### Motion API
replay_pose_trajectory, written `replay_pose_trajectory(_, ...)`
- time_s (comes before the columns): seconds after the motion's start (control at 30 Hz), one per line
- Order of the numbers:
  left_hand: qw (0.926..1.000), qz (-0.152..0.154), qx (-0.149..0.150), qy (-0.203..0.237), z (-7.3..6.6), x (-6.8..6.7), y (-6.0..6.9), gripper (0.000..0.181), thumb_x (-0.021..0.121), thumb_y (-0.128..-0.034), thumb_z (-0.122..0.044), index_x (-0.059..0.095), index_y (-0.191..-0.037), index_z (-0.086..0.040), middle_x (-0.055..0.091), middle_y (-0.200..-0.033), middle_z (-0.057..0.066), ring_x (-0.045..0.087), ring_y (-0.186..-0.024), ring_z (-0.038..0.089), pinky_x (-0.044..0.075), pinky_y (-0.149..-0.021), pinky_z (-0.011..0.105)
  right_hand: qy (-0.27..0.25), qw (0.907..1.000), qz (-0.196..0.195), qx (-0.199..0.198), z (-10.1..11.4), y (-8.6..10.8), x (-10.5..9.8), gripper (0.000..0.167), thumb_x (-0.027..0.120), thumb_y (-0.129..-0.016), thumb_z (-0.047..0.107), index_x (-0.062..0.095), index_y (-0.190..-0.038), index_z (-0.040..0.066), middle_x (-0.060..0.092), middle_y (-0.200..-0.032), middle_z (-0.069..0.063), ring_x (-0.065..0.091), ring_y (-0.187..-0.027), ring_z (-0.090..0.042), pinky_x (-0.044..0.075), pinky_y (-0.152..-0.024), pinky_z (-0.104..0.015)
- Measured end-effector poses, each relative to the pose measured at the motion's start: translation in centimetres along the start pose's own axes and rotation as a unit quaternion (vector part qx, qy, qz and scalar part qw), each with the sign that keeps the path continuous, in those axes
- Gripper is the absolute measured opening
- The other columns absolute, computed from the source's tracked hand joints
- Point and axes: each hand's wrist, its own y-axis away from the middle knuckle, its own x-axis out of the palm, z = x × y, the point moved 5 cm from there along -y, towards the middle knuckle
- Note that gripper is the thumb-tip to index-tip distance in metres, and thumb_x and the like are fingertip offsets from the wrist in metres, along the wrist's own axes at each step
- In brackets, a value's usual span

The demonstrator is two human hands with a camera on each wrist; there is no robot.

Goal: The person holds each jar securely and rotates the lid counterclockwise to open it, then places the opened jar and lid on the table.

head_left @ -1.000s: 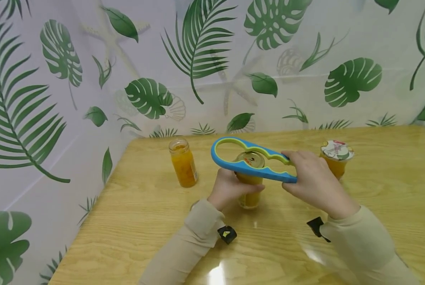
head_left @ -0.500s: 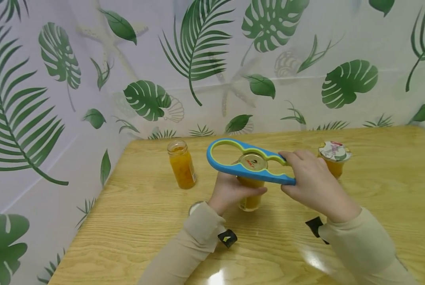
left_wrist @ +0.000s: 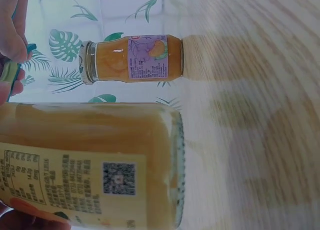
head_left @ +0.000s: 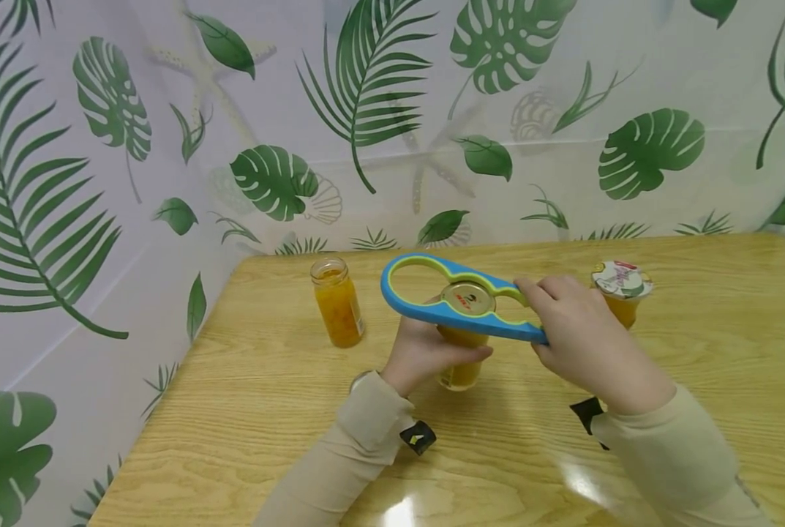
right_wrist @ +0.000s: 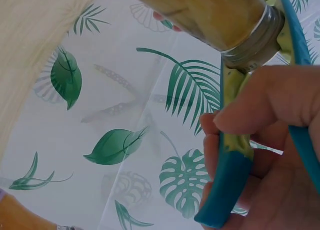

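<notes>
The left hand [head_left: 425, 353] grips an upright jar [head_left: 461, 377] of orange contents, thumb across its front. Around its gold lid [head_left: 469, 298] sits a blue and yellow-green opener [head_left: 445, 316], the lid lying in one of its rounded gaps. The right hand [head_left: 586, 340] holds the opener's two handle ends. In the right wrist view, the thumb and fingers of the right hand [right_wrist: 280, 120] wrap the handle [right_wrist: 225, 190], close to the jar's lid end [right_wrist: 255, 47]. The left wrist view has the jar's label with a square code [left_wrist: 119, 178] up close.
An uncovered jar [head_left: 339, 311] with orange contents stands at the left on the wooden table [head_left: 254, 410]. A jar with a patterned white cover [head_left: 622, 279] stands at the right. Beside the left wrist lies a round metallic object [head_left: 359, 379], partly hidden. A leaf-printed backdrop [head_left: 379, 205] rises behind.
Compared with a second ago, the opener has shifted slightly left and down, and its rounded gap now surrounds the lid. The left hand keeps its grip on the jar.
</notes>
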Motion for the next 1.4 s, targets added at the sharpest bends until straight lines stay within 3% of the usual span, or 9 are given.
replay_pose_trajectory(0.23,0.9997,0.020,-0.008,-0.010,2.4,0.1,-0.7,0.062,0.078,-0.0603,0.001,0.053,-0.116,-0.007,0.059,-0.108,0.003,0.052,-0.099,0.009,0.038,-0.089,0.025,0.017,0.9991,-0.031,-0.023,0.1,0.0,-0.1,0.056,0.075,-0.060,0.000,0.054,-0.111,-0.008,0.057,-0.088,-0.017,0.052,-0.082,-0.034,0.043,-0.064,-0.047)
replay_pose_trajectory(0.4,0.9975,0.058,0.006,-0.041,0.9,0.3,-0.2,0.058,0.077,-0.0617,0.002,0.055,-0.115,-0.002,0.060,-0.109,0.007,0.052,-0.098,0.008,0.038,-0.089,0.023,-0.006,0.9971,-0.056,-0.052,-0.2,0.2,-0.4,0.059,0.079,-0.054,-0.001,0.056,-0.108,-0.006,0.057,-0.086,-0.015,0.052,-0.080,-0.033,0.043,-0.064,-0.047)
replay_pose_trajectory(0.63,0.9905,0.096,0.061,-0.077,-1.0,0.7,0.3,0.055,0.076,-0.0625,0.004,0.054,-0.113,0.004,0.060,-0.108,0.015,0.054,-0.097,0.010,0.040,-0.087,0.022,-0.032,0.9935,-0.069,-0.084,-1.0,0.3,-0.5,0.064,0.080,-0.049,-0.004,0.057,-0.108,-0.002,0.055,-0.084,-0.010,0.053,-0.075,-0.028,0.045,-0.062,-0.044)
replay_pose_trajectory(0.77,0.9854,0.098,0.060,-0.126,-0.5,0.8,0.2,0.056,0.079,-0.0611,-0.004,0.055,-0.111,0.000,0.062,-0.104,0.009,0.055,-0.093,0.008,0.041,-0.083,0.020,-0.044,0.9930,-0.054,-0.095,-1.4,0.4,-0.5,0.066,0.080,-0.049,-0.006,0.056,-0.111,-0.002,0.055,-0.087,-0.011,0.053,-0.076,-0.028,0.046,-0.062,-0.042)
replay_pose_trajectory(0.93,0.9784,0.118,0.034,-0.167,1.2,1.3,-0.1,0.058,0.082,-0.0603,-0.015,0.056,-0.112,-0.008,0.062,-0.103,-0.002,0.054,-0.091,0.002,0.042,-0.080,0.016,-0.053,0.9894,-0.054,-0.124,-1.8,0.6,-0.7,0.067,0.079,-0.049,-0.006,0.056,-0.113,-0.001,0.056,-0.088,-0.011,0.053,-0.077,-0.027,0.046,-0.063,-0.041)
replay_pose_trajectory(1.13,0.9765,0.147,0.053,-0.149,1.2,1.7,0.2,0.062,0.082,-0.0611,-0.018,0.053,-0.116,-0.010,0.060,-0.106,-0.002,0.053,-0.094,0.003,0.042,-0.081,0.018,-0.058,0.9870,-0.047,-0.143,-2.0,0.9,-1.1,0.065,0.079,-0.051,-0.003,0.057,-0.112,0.001,0.057,-0.090,-0.008,0.054,-0.079,-0.026,0.045,-0.065,-0.043)
replay_pose_trajectory(1.4,0.9774,0.169,0.075,-0.102,0.7,2.1,1.1,0.062,0.079,-0.0617,-0.010,0.050,-0.116,-0.007,0.059,-0.107,0.002,0.053,-0.092,0.004,0.045,-0.077,0.021,-0.071,0.9840,-0.046,-0.157,-2.2,1.2,-1.3,0.063,0.077,-0.052,-0.006,0.058,-0.112,0.002,0.059,-0.093,-0.007,0.053,-0.087,-0.028,0.042,-0.073,-0.047)
